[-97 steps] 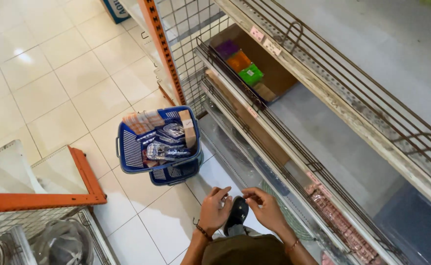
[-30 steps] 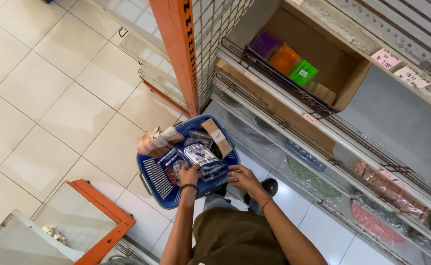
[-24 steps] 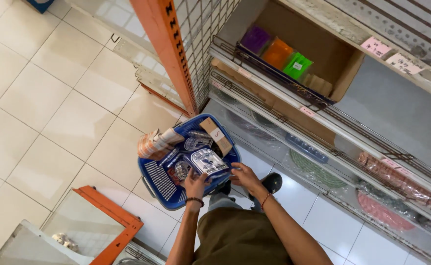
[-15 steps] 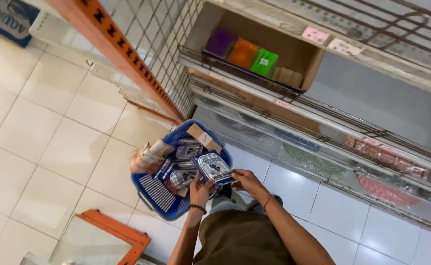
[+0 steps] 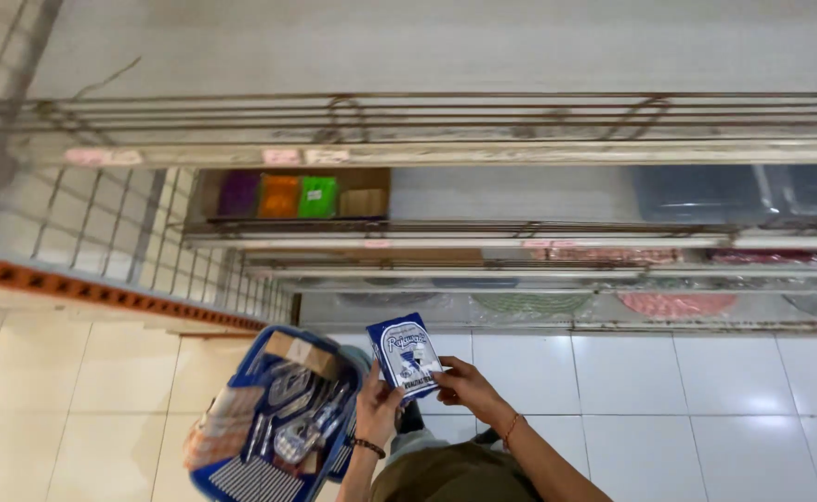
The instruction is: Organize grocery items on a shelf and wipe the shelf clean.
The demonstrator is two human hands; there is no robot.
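Both hands hold one blue and white packet (image 5: 406,354) up in front of the shelves. My left hand (image 5: 376,407) grips its lower left edge, and my right hand (image 5: 464,386) holds its lower right corner. Just below and left of the hands stands a blue plastic basket (image 5: 241,463) on the floor, filled with several more packets (image 5: 292,418) and a brown wrapped pack (image 5: 299,352).
A metal shelf unit (image 5: 446,153) with wire rails fills the upper view. An open cardboard box (image 5: 288,195) holds purple, orange and green packs. Lower shelves carry round mats (image 5: 676,303). An orange upright (image 5: 102,293) runs at left over a white tiled floor (image 5: 687,400).
My hands lifted a blue and white packet out of the basket and raised it toward the shelves. The view swung from the floor up to face the shelf unit.
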